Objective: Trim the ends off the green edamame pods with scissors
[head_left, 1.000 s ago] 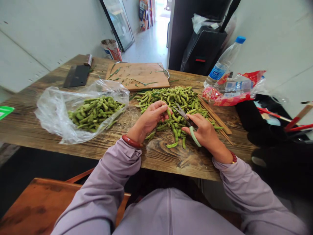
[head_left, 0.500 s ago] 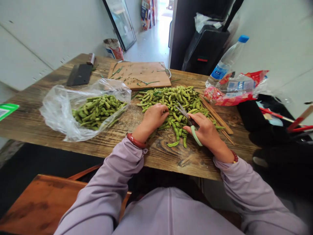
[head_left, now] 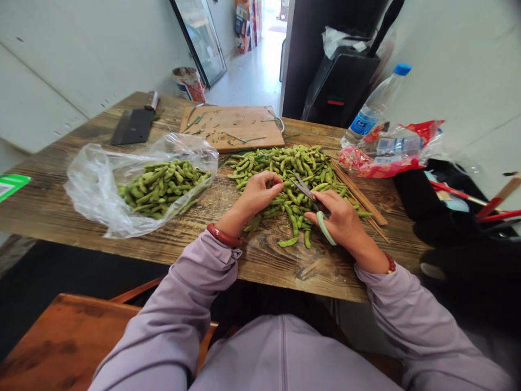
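My right hand (head_left: 340, 217) is closed around a pair of scissors (head_left: 303, 188) with pale green handles. The blades point up and left, slightly parted, over a loose pile of green soybean pods (head_left: 299, 163). Just left of the blade tips, my left hand (head_left: 262, 193) is pinched, thumb against fingers, above the pile's left side. Whatever the pinch holds is too small or hidden to make out. Farther left lies a clear plastic bag (head_left: 93, 184), its mouth spread, with more pods (head_left: 163, 184) inside.
Behind the pile is a wooden cutting board (head_left: 240, 122) with green scraps. A cleaver (head_left: 132, 126) rests at the back left. Chopsticks (head_left: 362, 198) border the pile's right side. Beyond them are a water bottle (head_left: 376, 108) and red-and-clear packaging (head_left: 391, 157). The wooden table's front edge (head_left: 301, 288) is near my body.
My left hand has turned slightly and shifted a little, its pinch now nearer the blade tips. The right hand and scissors stay nearly in place. The view has shifted slightly.
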`<state>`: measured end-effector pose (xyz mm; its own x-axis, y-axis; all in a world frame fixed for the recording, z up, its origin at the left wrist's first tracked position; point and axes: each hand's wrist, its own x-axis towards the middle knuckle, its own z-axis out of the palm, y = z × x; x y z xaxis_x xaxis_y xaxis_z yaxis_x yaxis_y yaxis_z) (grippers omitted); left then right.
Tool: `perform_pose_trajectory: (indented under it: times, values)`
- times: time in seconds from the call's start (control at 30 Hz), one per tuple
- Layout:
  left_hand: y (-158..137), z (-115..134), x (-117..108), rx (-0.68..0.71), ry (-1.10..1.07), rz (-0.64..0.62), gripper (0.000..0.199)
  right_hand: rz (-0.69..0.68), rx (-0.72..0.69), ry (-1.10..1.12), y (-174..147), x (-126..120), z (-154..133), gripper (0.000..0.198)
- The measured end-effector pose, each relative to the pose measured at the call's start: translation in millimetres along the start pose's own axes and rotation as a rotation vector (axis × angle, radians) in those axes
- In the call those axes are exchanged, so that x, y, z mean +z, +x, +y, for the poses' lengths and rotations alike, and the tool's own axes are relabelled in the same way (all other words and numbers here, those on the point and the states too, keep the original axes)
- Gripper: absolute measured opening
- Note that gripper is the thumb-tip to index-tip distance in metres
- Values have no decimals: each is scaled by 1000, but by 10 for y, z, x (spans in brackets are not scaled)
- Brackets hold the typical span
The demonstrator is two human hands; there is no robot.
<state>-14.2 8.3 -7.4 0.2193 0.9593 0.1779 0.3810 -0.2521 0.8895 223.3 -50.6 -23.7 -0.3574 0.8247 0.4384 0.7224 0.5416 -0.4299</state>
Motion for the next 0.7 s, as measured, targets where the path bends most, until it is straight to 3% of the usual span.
perform_pose_trajectory:
  times: [0.1,0.23,0.33,0.7]
  values:
    - [-28,80,-27,-152,-359,-69,16,10,-4,1,3,-6,-6,43]
    - [-63,145,-20,-249,-560,-130,24,7,1,-2,5,-7,-13,43]
    - [-81,151,3,-242,-579,-159,31,-7,3,-15,3,0,-13,43]
    - [-117,133,52,-163,-516,-218,26,-45,-35,-14,-5,8,-9,44]
